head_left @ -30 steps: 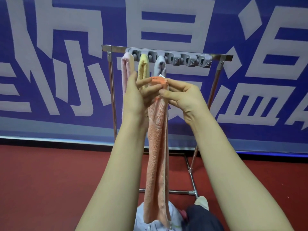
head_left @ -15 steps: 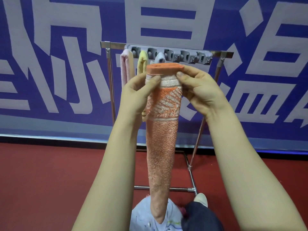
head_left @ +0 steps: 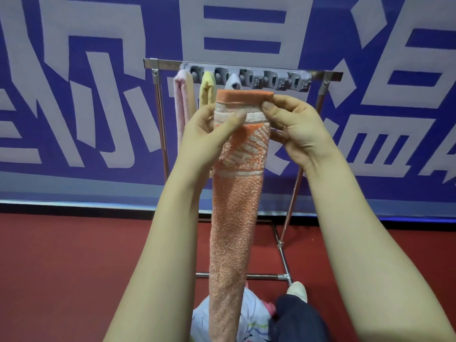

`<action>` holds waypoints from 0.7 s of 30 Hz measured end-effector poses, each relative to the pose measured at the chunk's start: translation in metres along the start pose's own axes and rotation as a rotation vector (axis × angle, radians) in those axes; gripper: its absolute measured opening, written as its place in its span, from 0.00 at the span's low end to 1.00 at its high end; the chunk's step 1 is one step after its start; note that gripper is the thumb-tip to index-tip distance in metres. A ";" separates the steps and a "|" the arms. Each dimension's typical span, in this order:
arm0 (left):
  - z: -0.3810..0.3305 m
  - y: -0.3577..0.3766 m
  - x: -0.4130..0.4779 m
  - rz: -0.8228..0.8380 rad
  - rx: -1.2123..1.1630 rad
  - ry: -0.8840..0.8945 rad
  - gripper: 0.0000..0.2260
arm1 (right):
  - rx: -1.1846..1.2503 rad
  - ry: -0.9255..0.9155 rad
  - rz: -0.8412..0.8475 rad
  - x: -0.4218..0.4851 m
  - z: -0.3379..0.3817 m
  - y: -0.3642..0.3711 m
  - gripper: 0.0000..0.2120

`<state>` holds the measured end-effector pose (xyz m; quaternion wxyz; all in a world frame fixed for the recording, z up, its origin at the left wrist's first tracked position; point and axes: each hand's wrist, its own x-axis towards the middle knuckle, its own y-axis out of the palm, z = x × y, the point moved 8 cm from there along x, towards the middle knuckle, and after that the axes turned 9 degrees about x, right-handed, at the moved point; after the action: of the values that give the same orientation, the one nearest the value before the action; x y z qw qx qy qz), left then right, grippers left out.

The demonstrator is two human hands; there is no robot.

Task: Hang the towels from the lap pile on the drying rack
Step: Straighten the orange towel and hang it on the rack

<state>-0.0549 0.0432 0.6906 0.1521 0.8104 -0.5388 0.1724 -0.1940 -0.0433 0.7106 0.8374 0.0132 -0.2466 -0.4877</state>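
Note:
An orange towel (head_left: 234,218) with a white band near its top hangs long and narrow in front of me. My left hand (head_left: 209,129) pinches its upper left edge and my right hand (head_left: 293,124) pinches its upper right corner. Both hold it a little below the grey clip strip (head_left: 271,79) on the metal drying rack (head_left: 158,119). A pink towel (head_left: 181,99), a yellow towel (head_left: 207,91) and a pale lavender towel (head_left: 234,83) hang from the strip's left clips. The lap pile (head_left: 251,314) of light cloth lies at the bottom, partly hidden by the orange towel.
The rack stands on a red floor (head_left: 74,267) in front of a blue banner (head_left: 74,95) with large white characters. The clips at the right end of the strip hold nothing. A dark trouser leg (head_left: 296,317) and a pale shoe (head_left: 297,290) show at the bottom.
The towel's top edge, bunched between my fingers a second ago, is now spread flat and wide between both hands. My hands have moved slightly apart.

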 end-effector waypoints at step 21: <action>0.001 -0.038 0.003 -0.400 -0.026 0.031 0.05 | -0.263 0.448 0.339 -0.060 -0.124 -0.018 0.11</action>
<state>-0.0187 0.0547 0.6889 0.2023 0.8965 -0.3670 0.1442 -0.1801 -0.0308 0.5734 0.9349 -0.0294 0.0105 -0.3535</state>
